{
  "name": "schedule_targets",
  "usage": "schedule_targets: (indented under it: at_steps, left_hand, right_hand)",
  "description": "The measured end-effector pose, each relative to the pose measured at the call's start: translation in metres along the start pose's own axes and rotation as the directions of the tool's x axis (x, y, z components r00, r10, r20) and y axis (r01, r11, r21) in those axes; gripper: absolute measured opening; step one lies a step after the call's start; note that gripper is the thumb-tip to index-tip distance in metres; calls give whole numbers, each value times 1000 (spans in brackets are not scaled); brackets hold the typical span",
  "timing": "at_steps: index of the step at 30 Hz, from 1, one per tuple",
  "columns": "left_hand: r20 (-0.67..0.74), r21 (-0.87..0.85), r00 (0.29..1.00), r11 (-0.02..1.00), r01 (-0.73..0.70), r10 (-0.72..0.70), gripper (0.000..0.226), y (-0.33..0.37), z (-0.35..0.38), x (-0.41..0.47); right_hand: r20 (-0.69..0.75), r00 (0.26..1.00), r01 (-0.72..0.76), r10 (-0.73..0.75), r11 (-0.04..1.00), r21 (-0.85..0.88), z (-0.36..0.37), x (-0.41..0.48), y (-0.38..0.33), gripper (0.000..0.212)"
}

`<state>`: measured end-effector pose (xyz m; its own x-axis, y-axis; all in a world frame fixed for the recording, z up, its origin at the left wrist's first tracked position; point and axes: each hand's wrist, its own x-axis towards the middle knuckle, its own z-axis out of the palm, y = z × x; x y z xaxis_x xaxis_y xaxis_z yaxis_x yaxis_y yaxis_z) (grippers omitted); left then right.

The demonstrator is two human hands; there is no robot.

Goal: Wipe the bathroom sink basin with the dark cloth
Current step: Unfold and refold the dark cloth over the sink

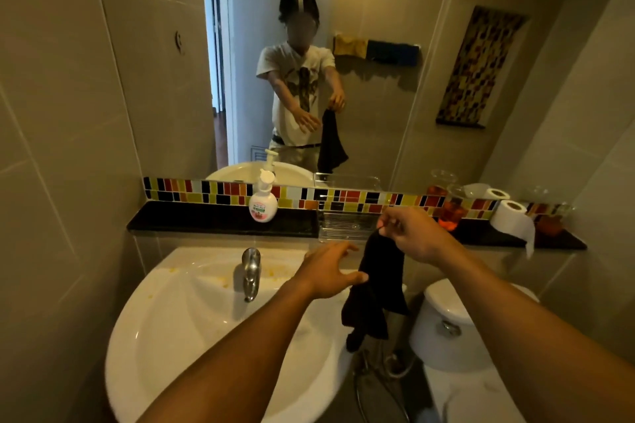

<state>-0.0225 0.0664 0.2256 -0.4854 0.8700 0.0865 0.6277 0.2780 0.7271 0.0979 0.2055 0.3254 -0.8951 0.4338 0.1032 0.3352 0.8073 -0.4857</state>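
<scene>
Dark cloth (374, 288): pinched at its top edge by the right hand (414, 237), hung with its long axis vertical, below that hand and beside the basin's right rim.
Left hand (326, 273): fingers spread, nothing gripped, thumb touching the cloth's left edge; it is the nearer hand to the basin.
Sink basin (192, 326): below and left of both hands; yellow specks are seen near the faucet (251, 273).
Coming move: the cloth is judged to need carrying left and down.
Arms: both extended forward.
</scene>
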Motion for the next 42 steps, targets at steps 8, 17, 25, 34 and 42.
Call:
schedule_targets:
  at_steps: [8, 17, 25, 34, 42]
  left_hand:
    - [-104, -15, 995, 1000, 0, -2, 24, 8, 27, -1]
    - [-58, -431, 988, 896, 104, -142, 47, 6, 23, 1]
    - [-299, -96, 952, 994, 44, -71, 16, 15, 24, 9]
    - [-274, -178, 960, 984, 13, -62, 19, 19, 22, 8]
    - [-38, 195, 983, 966, -168, 179, 33, -2, 2, -14]
  right_hand:
    - [-33, 999, -35, 32, 995, -97, -35, 1, -11, 12]
    - [11, 999, -44, 46, 994, -95, -30, 5, -14, 6]
    - [44, 999, -3, 9, 992, -125, -38, 11, -24, 8]
    - [29, 999, -25, 29, 992, -127, -50, 8, -15, 8]
    - [57, 991, -124, 125, 992, -25, -39, -6, 23, 15]
